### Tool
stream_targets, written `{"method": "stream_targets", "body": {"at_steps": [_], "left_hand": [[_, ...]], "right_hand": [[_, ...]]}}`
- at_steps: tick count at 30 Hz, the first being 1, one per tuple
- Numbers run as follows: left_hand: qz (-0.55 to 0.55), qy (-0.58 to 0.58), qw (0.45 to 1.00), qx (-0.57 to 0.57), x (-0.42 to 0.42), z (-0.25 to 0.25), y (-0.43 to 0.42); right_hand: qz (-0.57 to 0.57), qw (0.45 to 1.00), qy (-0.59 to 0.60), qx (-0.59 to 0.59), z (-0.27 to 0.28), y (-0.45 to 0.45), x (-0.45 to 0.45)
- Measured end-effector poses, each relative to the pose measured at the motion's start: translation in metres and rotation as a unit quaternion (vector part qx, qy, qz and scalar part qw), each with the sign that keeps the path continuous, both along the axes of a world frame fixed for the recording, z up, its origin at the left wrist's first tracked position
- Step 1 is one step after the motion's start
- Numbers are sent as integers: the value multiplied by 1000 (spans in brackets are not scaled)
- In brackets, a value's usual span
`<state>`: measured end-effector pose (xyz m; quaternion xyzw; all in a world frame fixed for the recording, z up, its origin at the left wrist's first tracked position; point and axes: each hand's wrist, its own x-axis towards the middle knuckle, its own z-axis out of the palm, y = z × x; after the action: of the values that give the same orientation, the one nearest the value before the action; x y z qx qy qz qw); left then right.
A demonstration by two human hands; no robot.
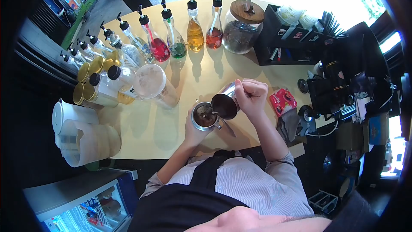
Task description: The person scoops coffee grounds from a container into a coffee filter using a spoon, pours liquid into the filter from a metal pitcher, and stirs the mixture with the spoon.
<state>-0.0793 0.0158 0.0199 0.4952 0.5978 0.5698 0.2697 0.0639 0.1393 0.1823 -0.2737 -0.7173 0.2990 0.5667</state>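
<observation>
My left hand point(195, 131) is wrapped round a small metal cup point(205, 116) with dark coffee-like contents. In my right hand point(252, 96) is a metal pitcher point(225, 103), tilted to the left with its rim over the cup. A thin stream seems to run from its spout into the cup. Just below the pitcher a thin utensil point(230, 128) lies on the table, partly in shadow. To the right of my right hand is a red packet point(283, 102), with a dark grey cloth point(289, 124) beside it.
Pump bottles point(195, 32) with coloured syrups curve along the table's point(146, 139) back and left. A wooden-lidded jar point(243, 28) and black organizer point(283, 38) stand at the back right. A tall lidded container point(156, 87) and plastic pitchers point(92, 144) are on the left, dark equipment point(334, 81) on the right.
</observation>
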Motion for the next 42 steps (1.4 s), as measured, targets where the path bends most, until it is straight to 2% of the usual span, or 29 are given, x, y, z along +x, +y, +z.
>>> {"method": "stream_targets", "body": {"at_steps": [14, 20, 31, 42], "left_hand": [[-3, -7, 1000, -14, 0, 1, 0], [-4, -62, 998, 24, 1, -13, 3], [3, -5, 1000, 6, -1, 3, 0], [-1, 2, 1000, 12, -2, -9, 1]], "right_hand": [[-1, 1000, -14, 12, -3, 16, -19], [16, 1000, -1, 15, -1, 16, -29], [52, 998, -5, 35, 10, 5, -32], [56, 997, -22, 44, 13, -3, -14]]}}
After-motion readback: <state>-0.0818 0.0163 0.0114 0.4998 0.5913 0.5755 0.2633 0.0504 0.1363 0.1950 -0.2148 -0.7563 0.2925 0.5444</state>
